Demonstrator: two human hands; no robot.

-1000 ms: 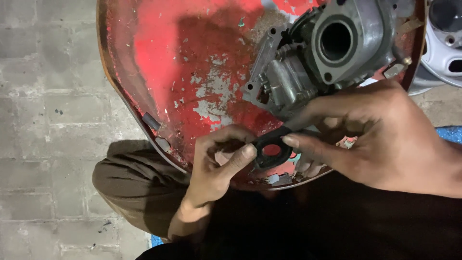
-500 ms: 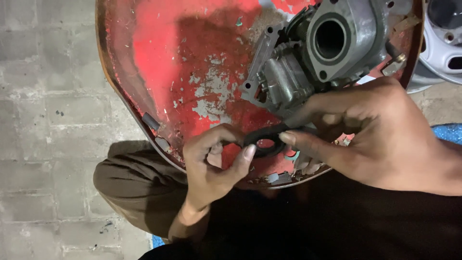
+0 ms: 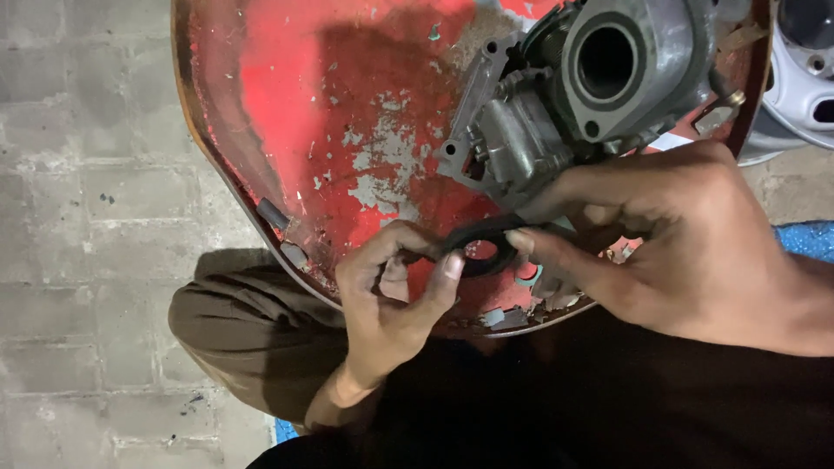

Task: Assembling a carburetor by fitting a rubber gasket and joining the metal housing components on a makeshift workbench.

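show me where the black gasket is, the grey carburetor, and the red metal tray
black gasket (image 3: 486, 246), head view, on its dark ring edge.
grey carburetor (image 3: 647, 65), head view, on its round flange.
red metal tray (image 3: 287, 95), head view, on bare red paint.

A large red metal tray (image 3: 287, 104) with badly chipped paint and a rusty rim fills the middle, from eleven o'clock round to four. On it at one o'clock lies a grey cast-metal carburettor body (image 3: 573, 95), its round bore facing up. Small scraps and a short grey piece (image 3: 271, 213) lie near the tray's rim at nine o'clock. A silver wheel rim (image 3: 804, 69) shows at two o'clock. Grey paving bricks (image 3: 78, 217) cover the ground at nine o'clock. A brown trouser leg (image 3: 234, 339) lies at seven, with blue sheet (image 3: 804, 239) at three.
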